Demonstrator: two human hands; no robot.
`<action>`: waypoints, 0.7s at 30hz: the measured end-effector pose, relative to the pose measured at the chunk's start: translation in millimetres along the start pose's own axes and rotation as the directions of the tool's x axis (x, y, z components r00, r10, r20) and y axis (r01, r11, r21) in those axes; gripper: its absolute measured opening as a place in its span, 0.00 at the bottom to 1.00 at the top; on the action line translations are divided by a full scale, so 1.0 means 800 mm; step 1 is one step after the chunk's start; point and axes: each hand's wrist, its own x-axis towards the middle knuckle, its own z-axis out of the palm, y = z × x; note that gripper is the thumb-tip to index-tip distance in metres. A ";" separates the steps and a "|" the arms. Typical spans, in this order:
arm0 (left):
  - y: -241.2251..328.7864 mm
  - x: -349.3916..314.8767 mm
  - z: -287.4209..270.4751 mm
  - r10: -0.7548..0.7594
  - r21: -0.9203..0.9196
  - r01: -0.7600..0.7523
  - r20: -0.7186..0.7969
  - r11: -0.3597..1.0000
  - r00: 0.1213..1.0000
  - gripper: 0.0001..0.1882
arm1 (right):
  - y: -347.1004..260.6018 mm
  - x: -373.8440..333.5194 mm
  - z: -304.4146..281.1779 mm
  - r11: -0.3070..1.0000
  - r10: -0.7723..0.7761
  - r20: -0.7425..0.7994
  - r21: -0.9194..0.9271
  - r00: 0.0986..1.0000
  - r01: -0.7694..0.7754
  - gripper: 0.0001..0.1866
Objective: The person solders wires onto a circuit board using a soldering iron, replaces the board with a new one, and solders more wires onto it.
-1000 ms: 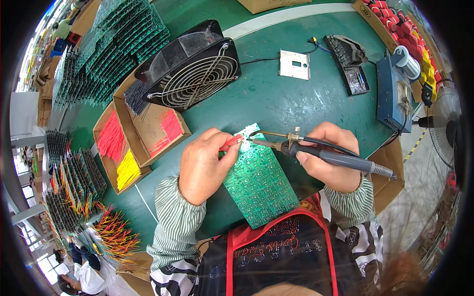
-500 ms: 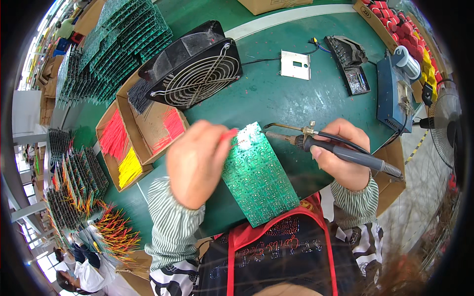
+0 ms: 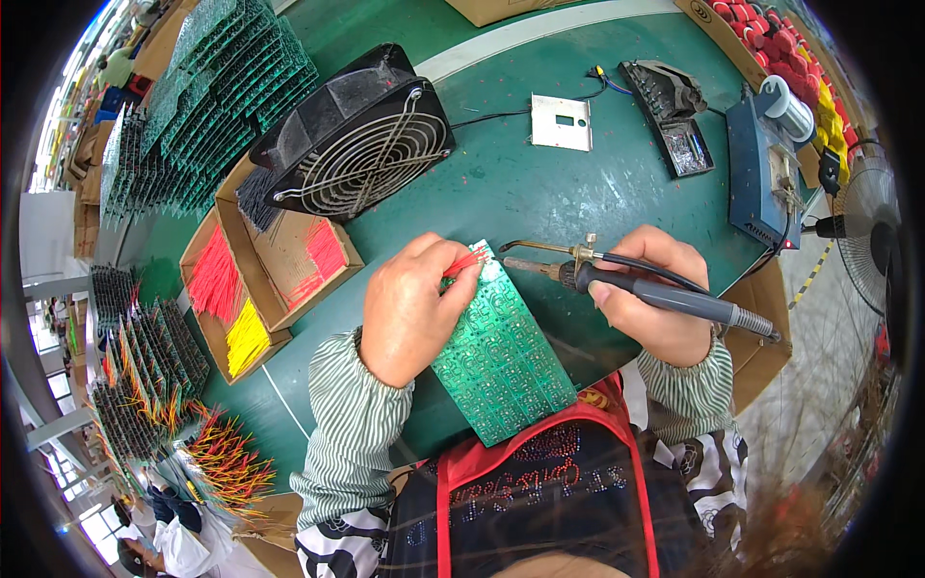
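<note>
A green circuit board (image 3: 506, 347) lies tilted in front of me, its lower edge by my red-trimmed apron. My left hand (image 3: 416, 301) pinches several short red wires (image 3: 466, 262) over the board's upper left corner. In my right hand (image 3: 660, 294) is a soldering iron (image 3: 665, 294) with a grey handle; its tip points left, close to the board's top corner. A thin brass solder-feed tube (image 3: 540, 247) is clamped along the iron and ends near the same spot. Whether the tip touches the board, I cannot tell.
A black fan (image 3: 361, 144) stands beyond my left hand. Beside it a cardboard box (image 3: 279, 289) holds red, yellow and dark wires. Stacked boards (image 3: 212, 96) rise at far left. A blue solder-feed machine (image 3: 761, 178) with a spool sits right, near a white plate (image 3: 561, 122) and black holder (image 3: 670, 116).
My left hand has moved right and lower with the red wires, which now reach over the board's corner. My right hand and the soldering iron have shifted slightly left.
</note>
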 end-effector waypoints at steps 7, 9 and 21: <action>-0.001 0.003 0.001 -0.003 0.018 0.003 0.023 1.000 1.000 0.06 | 0.003 0.001 0.002 1.000 -0.010 -0.005 0.002 1.000 0.010 0.08; 0.001 0.002 -0.003 -0.015 0.007 0.015 0.034 1.000 0.999 0.06 | -0.002 0.001 0.000 1.000 -0.015 -0.014 -0.010 1.000 0.015 0.08; -0.009 -0.011 -0.041 0.058 0.014 -0.057 -0.157 0.998 0.986 0.04 | -0.005 -0.018 -0.010 0.999 -0.043 -0.005 -0.009 0.999 0.043 0.08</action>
